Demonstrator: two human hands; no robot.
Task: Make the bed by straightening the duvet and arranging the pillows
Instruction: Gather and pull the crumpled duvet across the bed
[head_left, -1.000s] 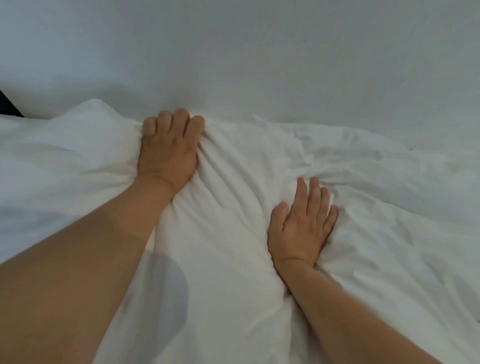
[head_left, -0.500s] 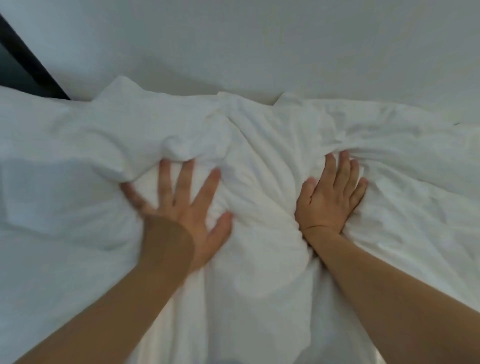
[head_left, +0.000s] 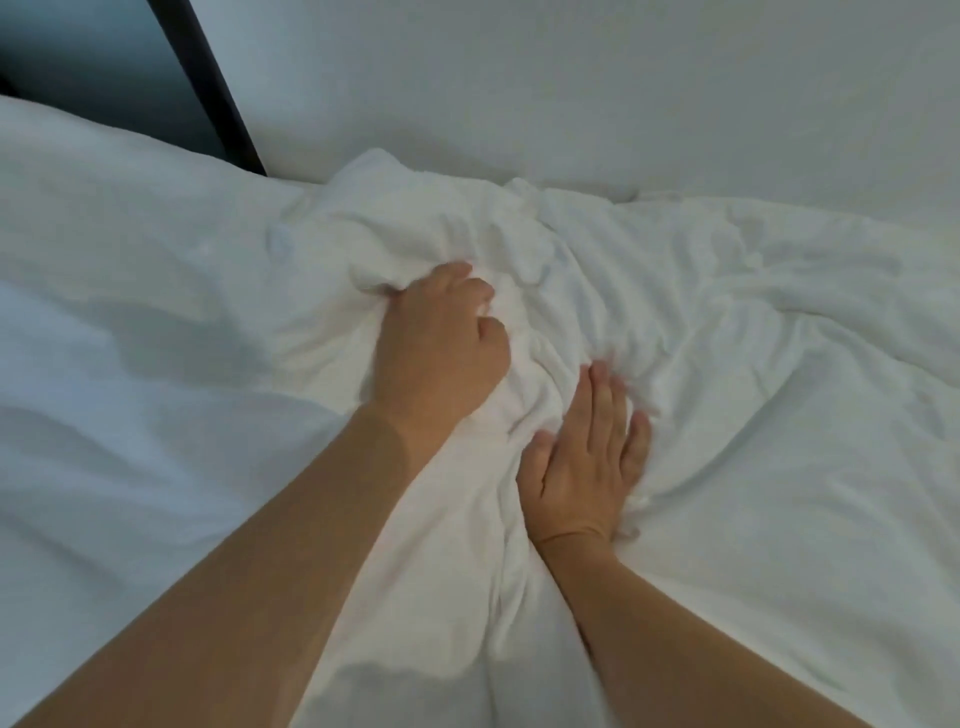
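Since half a second ago your left hand (head_left: 441, 343) has closed on a bunch of the soft, light duvet (head_left: 753, 467) crumpled near the wall (head_left: 571, 93), your right hand (head_left: 587, 462) open, seemingly pressing beside it; grip its edge.

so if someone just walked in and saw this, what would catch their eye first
Probably the two bare hands at the centre of the frame: the left hand is clenched on a bunched fold of the white duvet, while the right hand lies flat on it just beside. Next would be the creases radiating from that spot, and the dark frame cutting diagonally across the pale wall at the upper left.
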